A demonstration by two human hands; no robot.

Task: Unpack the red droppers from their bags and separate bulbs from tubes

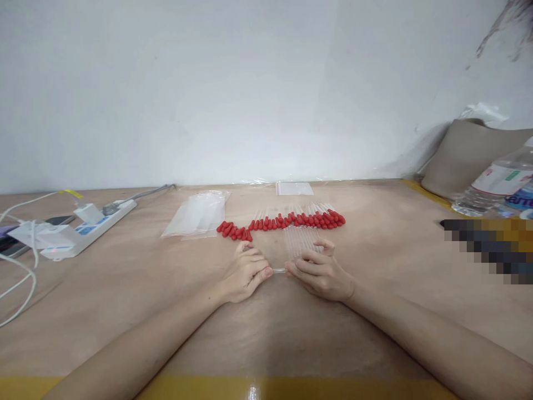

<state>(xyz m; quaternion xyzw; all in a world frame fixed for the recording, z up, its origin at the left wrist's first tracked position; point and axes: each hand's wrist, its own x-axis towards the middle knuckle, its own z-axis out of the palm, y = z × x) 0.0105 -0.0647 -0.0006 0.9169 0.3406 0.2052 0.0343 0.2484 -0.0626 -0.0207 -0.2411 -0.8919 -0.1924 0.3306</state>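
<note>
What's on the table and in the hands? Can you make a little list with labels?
Left hand: pinches one end of a thin clear tube
Right hand: pinches its other end, resting on a bunch of clear tubes
Behind the hands: row of small red rubber caps on clear tubes
Left of the row: clear plastic bags
Far left: white power strip
Far right: clear plastic water bottle
Surface: tan table

On your left, a white power strip (89, 230) lies on the light brown table (125, 289) with a white charger block (88, 213) plugged in and white cables (20, 278) trailing off. A stack of clear plastic bags (195, 214) sits beside it. On your far right, a clear plastic water bottle (495, 186) lies against a beige cushion (466, 153).
</note>
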